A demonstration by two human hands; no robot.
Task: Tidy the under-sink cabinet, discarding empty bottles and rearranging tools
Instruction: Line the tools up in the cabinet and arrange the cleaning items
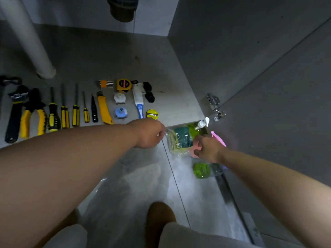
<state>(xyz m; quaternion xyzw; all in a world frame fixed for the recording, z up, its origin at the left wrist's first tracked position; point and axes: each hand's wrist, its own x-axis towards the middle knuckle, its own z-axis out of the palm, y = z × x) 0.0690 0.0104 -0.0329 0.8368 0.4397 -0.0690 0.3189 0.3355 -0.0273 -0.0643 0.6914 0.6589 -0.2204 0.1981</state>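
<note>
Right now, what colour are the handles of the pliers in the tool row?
Yellow with black edging, on the black-headed metal pliers; clearest in the head view.

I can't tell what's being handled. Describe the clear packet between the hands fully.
The clear packet is crinkly see-through plastic with teal and yellow-green pads inside, seemingly sponges. It is held at the front edge of the cabinet floor: the left hand pinches its left corner, the right hand grips its right side.
</note>
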